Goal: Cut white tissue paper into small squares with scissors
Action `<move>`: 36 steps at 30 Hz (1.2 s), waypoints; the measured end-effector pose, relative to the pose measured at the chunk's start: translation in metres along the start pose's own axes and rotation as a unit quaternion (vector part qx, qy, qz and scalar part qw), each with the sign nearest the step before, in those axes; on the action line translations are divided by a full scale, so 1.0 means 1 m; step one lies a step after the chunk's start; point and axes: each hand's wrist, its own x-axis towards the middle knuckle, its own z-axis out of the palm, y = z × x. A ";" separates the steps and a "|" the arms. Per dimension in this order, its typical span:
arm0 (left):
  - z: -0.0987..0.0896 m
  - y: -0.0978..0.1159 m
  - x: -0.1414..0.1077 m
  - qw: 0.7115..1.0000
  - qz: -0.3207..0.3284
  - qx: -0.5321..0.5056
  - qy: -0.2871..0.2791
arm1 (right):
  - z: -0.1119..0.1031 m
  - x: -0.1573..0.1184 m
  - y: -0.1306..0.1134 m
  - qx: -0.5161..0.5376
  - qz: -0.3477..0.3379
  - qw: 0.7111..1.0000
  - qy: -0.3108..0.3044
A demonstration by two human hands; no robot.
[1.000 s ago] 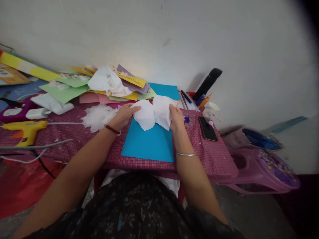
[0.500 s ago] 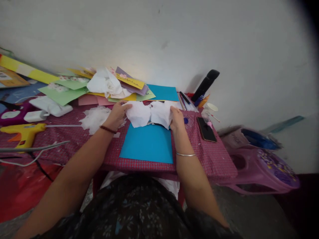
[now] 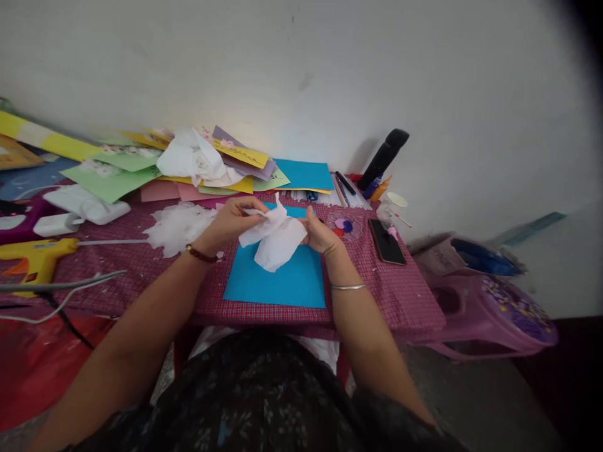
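A crumpled white tissue [image 3: 280,246] hangs between my two hands, folded over on itself above the blue sheet of paper [image 3: 273,285]. My left hand [image 3: 239,220] pinches its upper left part between thumb and fingers. On the other side my right hand [image 3: 318,232] grips the tissue's right edge, thumb up and the other fingers partly hidden behind it. To the left of the blue sheet, close to my left wrist, lies a flattened heap of thin white tissue pieces [image 3: 176,227].
Coloured cards [image 3: 115,179] and another crumpled tissue [image 3: 191,157] fill the back left. A yellow glue gun [image 3: 40,260] lies left near cables. At right are a phone [image 3: 387,242], paint colours on a clear palette [image 3: 346,226] and a black bottle-like object [image 3: 384,160].
The tissue, stretched flat between my hands before, is now folded and bunched. My hands have come closer together and the tissue hangs lower. The paint palette is now uncovered.
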 end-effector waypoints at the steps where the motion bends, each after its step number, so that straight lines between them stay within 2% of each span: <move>1: 0.002 0.000 -0.001 0.998 -0.002 0.036 -0.042 | 0.002 0.001 0.002 -0.004 0.018 0.999 -0.029; 3: 0.005 0.001 -0.002 0.988 -0.012 0.084 -0.130 | 0.005 0.002 0.004 -0.023 0.035 0.997 -0.057; 7: 0.007 -0.002 0.000 0.948 -0.074 0.098 -0.293 | 0.010 0.000 -0.002 -0.060 0.007 0.998 -0.034; 8: 0.007 -0.005 0.001 0.939 -0.104 0.086 -0.316 | 0.012 0.000 -0.004 -0.072 -0.004 0.997 -0.028; 10: 0.009 -0.011 0.003 0.927 -0.176 0.058 -0.327 | 0.016 -0.002 -0.011 -0.106 -0.031 0.994 -0.017; 13: 0.012 -0.017 0.005 0.926 -0.268 0.007 -0.265 | 0.025 -0.007 -0.023 -0.180 -0.082 0.980 0.002; 15: 0.014 -0.017 0.006 0.940 -0.281 -0.020 -0.192 | 0.032 -0.011 -0.031 -0.240 -0.114 0.964 0.017; 19: 0.013 -0.007 0.006 0.979 -0.200 -0.022 -0.032 | 0.045 -0.018 -0.042 -0.351 -0.146 0.924 0.045; 21: 0.012 -0.004 0.006 0.986 -0.167 -0.017 0.015 | 0.050 -0.021 -0.045 -0.395 -0.145 0.905 0.056; 23: 0.014 -0.002 0.005 0.986 -0.165 -0.012 0.025 | 0.054 -0.022 -0.046 -0.429 -0.139 0.891 0.061; 29: 0.023 -0.002 0.004 0.970 -0.236 0.031 -0.051 | 0.058 -0.021 -0.043 -0.478 -0.127 0.867 0.064; 36: 0.021 -0.003 0.004 0.973 -0.226 0.033 -0.018 | 0.054 -0.019 -0.039 -0.456 -0.133 0.875 0.088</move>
